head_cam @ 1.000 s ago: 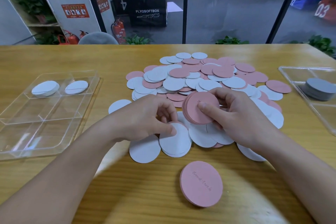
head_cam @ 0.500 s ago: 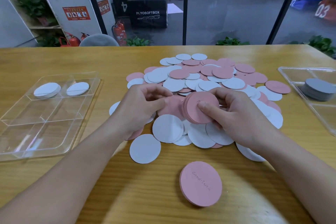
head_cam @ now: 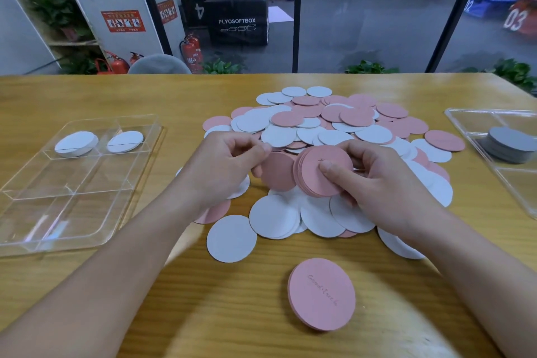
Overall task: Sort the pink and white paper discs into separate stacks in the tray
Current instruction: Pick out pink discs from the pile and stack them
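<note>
Right hand (head_cam: 374, 180) grips a fanned pink stack (head_cam: 322, 173); left hand (head_cam: 223, 168) pinches one pink disc (head_cam: 277, 171).

Wooden table (head_cam: 101, 96): mixed heap of pink and white paper discs (head_cam: 328, 125) at centre. Right hand (head_cam: 374, 180) grips an upright pink stack (head_cam: 322, 171); left hand (head_cam: 223, 166) pinches a single pink disc (head_cam: 277, 171) against it. Separate pink stack (head_cam: 322, 293) lies nearer, bearing handwriting. Left clear tray (head_cam: 72, 189): white discs (head_cam: 76, 143) in two far compartments. Right clear tray (head_cam: 470, 119): grey stack (head_cam: 511, 144).
</note>
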{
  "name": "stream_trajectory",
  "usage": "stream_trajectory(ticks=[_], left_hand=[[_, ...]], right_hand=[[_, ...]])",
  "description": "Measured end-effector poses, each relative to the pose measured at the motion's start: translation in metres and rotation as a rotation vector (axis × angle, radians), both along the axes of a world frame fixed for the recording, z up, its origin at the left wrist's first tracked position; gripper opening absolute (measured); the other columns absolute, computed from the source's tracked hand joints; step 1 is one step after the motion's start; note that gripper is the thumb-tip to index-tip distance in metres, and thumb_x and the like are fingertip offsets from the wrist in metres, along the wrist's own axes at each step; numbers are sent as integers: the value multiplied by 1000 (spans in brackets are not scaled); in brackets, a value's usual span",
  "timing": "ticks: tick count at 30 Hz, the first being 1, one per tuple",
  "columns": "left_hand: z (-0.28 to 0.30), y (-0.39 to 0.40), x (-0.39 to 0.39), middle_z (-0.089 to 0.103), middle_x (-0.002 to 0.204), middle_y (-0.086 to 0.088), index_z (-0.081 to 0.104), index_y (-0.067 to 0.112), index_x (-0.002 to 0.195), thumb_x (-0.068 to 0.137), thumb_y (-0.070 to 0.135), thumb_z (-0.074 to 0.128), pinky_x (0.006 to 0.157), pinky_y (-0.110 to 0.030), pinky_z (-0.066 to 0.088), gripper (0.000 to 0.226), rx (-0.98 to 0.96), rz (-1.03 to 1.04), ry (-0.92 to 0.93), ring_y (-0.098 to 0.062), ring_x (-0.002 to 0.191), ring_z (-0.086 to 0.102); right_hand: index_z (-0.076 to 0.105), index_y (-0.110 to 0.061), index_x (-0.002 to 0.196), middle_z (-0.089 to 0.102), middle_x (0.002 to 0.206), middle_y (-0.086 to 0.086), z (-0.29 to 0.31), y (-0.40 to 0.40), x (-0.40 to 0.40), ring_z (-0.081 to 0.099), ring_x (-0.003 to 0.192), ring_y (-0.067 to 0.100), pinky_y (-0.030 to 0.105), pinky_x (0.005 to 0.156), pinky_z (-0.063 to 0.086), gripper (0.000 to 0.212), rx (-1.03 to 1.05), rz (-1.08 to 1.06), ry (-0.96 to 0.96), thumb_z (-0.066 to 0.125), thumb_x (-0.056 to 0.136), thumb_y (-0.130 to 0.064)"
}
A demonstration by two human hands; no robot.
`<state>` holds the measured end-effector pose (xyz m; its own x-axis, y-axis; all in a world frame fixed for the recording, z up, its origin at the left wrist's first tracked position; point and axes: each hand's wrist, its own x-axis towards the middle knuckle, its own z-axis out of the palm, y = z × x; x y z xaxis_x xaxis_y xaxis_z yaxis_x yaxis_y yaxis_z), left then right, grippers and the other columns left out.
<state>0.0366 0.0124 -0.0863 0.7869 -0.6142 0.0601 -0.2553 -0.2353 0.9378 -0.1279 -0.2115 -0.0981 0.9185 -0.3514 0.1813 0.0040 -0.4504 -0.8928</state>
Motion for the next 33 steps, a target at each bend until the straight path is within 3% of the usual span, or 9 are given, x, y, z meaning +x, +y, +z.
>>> stream_trajectory(ticks=[3, 6, 11, 14, 17, 20, 25, 30, 33], left_hand=[[0, -2, -2, 72, 85, -20, 79, 9, 91, 105, 35, 75, 66, -41, 48, 29, 12, -13, -28, -21, 66, 62], [1, 0, -3, 73, 95, -16, 77, 10, 99, 100, 13, 78, 70, -35, 55, 4, 15, -34, -74, -19, 71, 71], [4, 0, -1, 71, 92, -12, 71, 20, 127, 95, -2, 71, 75, -38, 55, 39, -4, -101, 7, -21, 74, 67], [5, 2, -3, 70, 97, -21, 81, 15, 112, 99, 2, 71, 75, -43, 46, 21, 3, -237, 1, -25, 77, 54], [4, 4, -4, 66, 90, -15, 83, 10, 110, 106, 2, 65, 70, -33, 42, 20, -8, -319, 18, -28, 78, 44], [1, 2, -7, 63, 88, -9, 82, 10, 115, 110, 2, 59, 69, -26, 46, 25, -12, -353, 63, -22, 76, 49], [5, 0, -15, 73, 98, -4, 81, 6, 121, 110, -2, 52, 73, -29, 54, 32, -33, -377, 139, -20, 84, 59], [17, 4, -21, 50, 70, 4, 84, 43, 106, 94, 30, 87, 60, -29, 37, 18, 231, -326, -312, -14, 65, 43], [10, 4, -20, 59, 70, 5, 80, 32, 98, 90, 21, 89, 62, -29, 45, 16, 220, -333, -270, -10, 64, 48]], right_hand=[[75, -17, 99, 70, 80, -10, 1, 0, 0, 53, 58, 7, 19, 57, 40, 18, -8, -5, 7, 72, 106, -33], [75, -15, 102, 69, 80, -5, 2, 0, -1, 52, 60, 14, 26, 57, 41, 20, 23, -7, 30, 71, 106, -34], [74, -14, 101, 68, 79, -4, 3, 0, 0, 56, 59, 16, 21, 55, 44, 19, 54, -9, 24, 71, 106, -31], [73, -15, 99, 67, 73, -7, 3, 2, 0, 58, 57, 17, 19, 54, 44, 18, 44, -19, 18, 70, 107, -30], [71, -10, 99, 69, 76, 2, 3, 2, 0, 63, 56, 19, 27, 57, 49, 22, 32, 1, 2, 70, 107, -30], [73, -3, 101, 70, 72, 9, 4, 6, -2, 65, 56, 21, 35, 58, 56, 27, 47, 81, 6, 70, 107, -30], [79, -18, 101, 71, 70, -1, 5, 6, -2, 63, 54, 18, 33, 57, 51, 13, 0, 73, -23, 77, 102, -31], [77, -34, 105, 68, 75, -18, -1, 17, -7, 57, 59, 11, 35, 45, 56, 11, -235, 40, -64, 84, 97, -35], [73, -33, 107, 68, 81, -23, -4, 19, -7, 60, 62, 14, 38, 51, 58, 19, -327, 59, -50, 86, 94, -36]])
